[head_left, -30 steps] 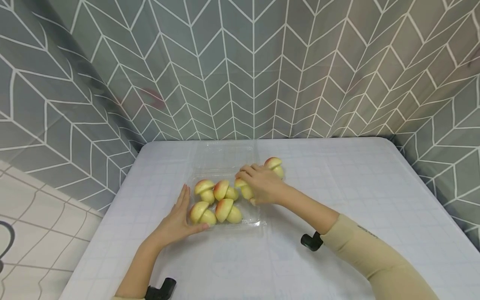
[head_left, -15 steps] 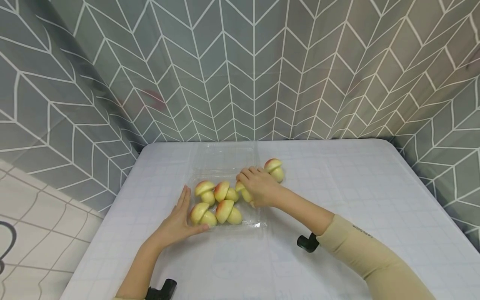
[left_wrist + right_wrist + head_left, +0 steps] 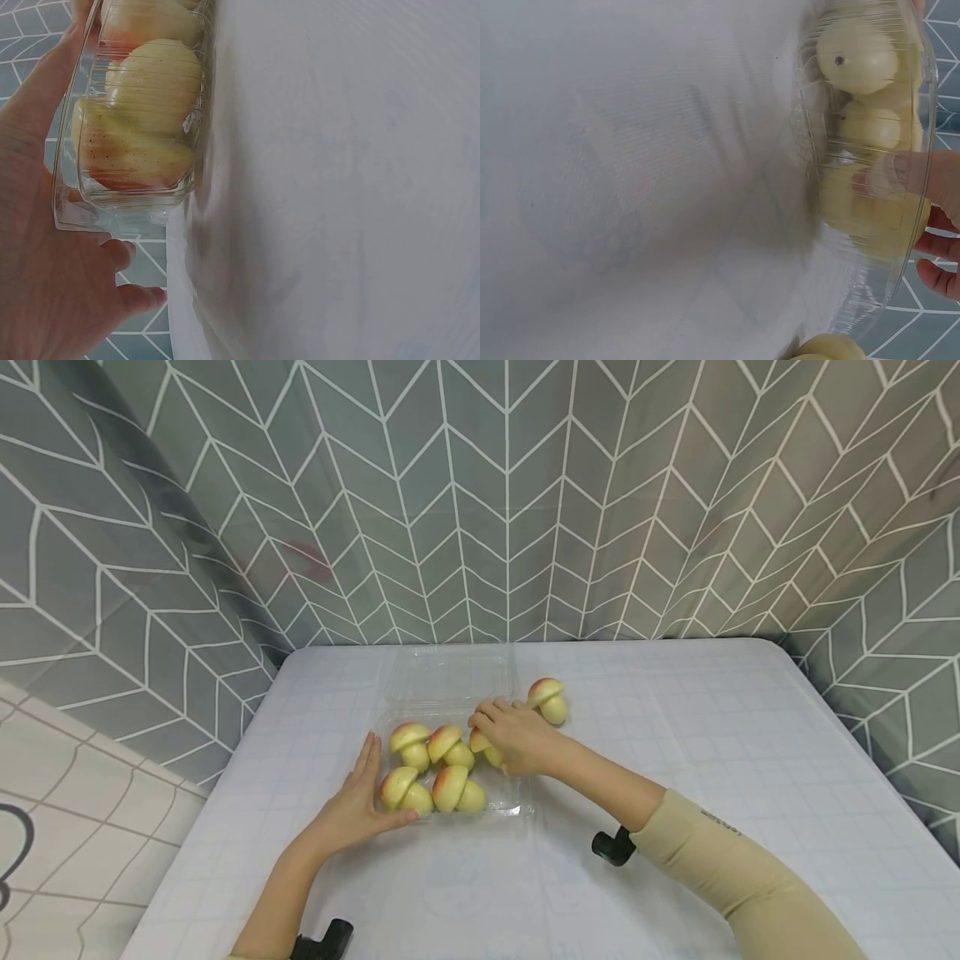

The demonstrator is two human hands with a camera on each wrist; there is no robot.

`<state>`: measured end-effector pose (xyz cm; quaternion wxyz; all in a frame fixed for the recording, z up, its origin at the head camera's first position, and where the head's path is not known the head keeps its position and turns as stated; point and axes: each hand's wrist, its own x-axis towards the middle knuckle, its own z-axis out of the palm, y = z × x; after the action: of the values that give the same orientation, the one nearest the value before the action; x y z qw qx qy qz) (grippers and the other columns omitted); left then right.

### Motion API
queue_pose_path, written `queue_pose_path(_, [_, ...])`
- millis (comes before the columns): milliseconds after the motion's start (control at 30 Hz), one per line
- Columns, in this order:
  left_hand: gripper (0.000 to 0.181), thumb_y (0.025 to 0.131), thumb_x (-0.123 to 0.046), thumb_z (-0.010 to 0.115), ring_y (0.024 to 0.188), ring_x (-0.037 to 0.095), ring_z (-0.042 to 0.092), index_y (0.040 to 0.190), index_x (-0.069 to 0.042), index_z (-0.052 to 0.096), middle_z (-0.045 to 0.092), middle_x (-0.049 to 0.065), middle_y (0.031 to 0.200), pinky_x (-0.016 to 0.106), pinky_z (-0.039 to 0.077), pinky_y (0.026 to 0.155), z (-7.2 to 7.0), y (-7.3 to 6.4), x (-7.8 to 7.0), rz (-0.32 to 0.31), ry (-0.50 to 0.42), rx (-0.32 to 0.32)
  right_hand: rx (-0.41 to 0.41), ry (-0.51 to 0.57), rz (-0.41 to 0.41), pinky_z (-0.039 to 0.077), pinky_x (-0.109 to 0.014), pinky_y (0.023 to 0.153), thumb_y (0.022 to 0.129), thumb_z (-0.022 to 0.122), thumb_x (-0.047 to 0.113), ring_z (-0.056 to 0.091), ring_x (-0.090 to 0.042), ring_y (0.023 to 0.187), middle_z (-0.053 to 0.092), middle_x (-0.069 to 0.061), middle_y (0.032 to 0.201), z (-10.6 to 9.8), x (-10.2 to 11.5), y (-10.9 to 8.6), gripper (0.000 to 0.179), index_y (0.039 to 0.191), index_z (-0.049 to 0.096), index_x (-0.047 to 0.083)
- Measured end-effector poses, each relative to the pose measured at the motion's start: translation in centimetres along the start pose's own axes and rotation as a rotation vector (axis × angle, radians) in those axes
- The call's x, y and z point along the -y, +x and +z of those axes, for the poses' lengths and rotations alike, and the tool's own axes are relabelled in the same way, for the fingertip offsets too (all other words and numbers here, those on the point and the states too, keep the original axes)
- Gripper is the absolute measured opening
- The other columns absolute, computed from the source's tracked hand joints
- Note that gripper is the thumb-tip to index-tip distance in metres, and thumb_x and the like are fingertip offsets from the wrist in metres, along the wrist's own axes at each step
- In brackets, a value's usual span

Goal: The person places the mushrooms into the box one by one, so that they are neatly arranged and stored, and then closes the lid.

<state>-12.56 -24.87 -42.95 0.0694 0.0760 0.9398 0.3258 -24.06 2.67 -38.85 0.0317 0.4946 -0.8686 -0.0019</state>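
Note:
A clear plastic clamshell box [image 3: 517, 797] holds several mushroom-shaped yellow pieces with reddish caps, among them one at the front middle [image 3: 459, 789]. My left hand [image 3: 356, 802] lies along the box's left side, fingers straight and thumb spread along the front edge. Over the box's right part, my right hand [image 3: 521, 735] grips another mushroom-shaped piece [image 3: 486, 746], partly hidden by the hand. In the right wrist view its thumb shows through the clear wall, against the yellow piece [image 3: 844, 199]. The left wrist view shows speckled yellow pieces [image 3: 154, 90] through the box wall.
One more mushroom-shaped piece [image 3: 548, 700] lies on the table outside the box, behind the right hand. The transparent lid [image 3: 450, 672] lies folded back at the rear. A white cloth covers the table [image 3: 675, 718]; a patterned grey curtain [image 3: 480, 510] hangs behind it.
The two middle pieces in the box have shifted slightly toward the front. My right hand has edged a little left with its piece. The left hand stays in place.

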Motion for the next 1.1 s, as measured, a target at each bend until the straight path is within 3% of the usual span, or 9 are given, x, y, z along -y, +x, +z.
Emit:
queue_pose_path(233, [0.127,0.075,-0.058,0.074,0.143,0.043,0.0,0.151,0.002,-0.008,-0.014,0.016,0.159,0.063,0.018,0.108,0.0,0.1,0.1,-0.001,0.004,0.002,0.006,0.018,0.009,0.047,-0.04,0.086,0.067,0.081,0.009,0.049,-0.024,0.119,0.05,-0.005,0.125,0.2,0.0,0.1,0.068,0.127,0.051,0.01])
queue_pose_path(500, [0.127,0.075,-0.059,0.074,0.143,0.043,0.0,0.151,0.002,-0.008,-0.013,0.017,0.159,0.063,0.018,0.108,0.0,0.1,0.0,-0.002,0.013,0.003,0.0,0.113,0.036,0.043,-0.046,0.097,0.072,0.08,0.019,0.044,-0.026,0.127,0.048,-0.006,0.134,0.3,-0.6,-0.4,0.075,0.137,0.045,0.01])
queue_pose_path(833, [0.127,0.076,-0.057,0.075,0.143,0.044,0.001,0.151,0.001,-0.009,-0.014,0.016,0.159,0.065,0.02,0.107,0.0,0.1,0.0,-0.011,0.011,0.011,-0.195,0.216,0.031,0.037,-0.044,0.105,0.072,0.081,0.035,0.046,-0.027,0.126,0.047,-0.009,0.136,0.4,-2.0,-1.8,0.081,0.139,0.044,0.01])
queue_pose_path(1100, [0.127,0.075,-0.058,0.074,0.144,0.041,-0.001,0.152,-0.001,-0.01,-0.016,0.013,0.159,0.064,0.019,0.108,0.1,0.1,0.1,-0.016,0.007,0.012,-0.316,0.295,-0.011,0.037,-0.044,0.105,0.067,0.085,0.031,0.044,-0.021,0.128,0.049,-0.006,0.136,0.2,-3.3,-3.0,0.079,0.137,0.049,0.017])
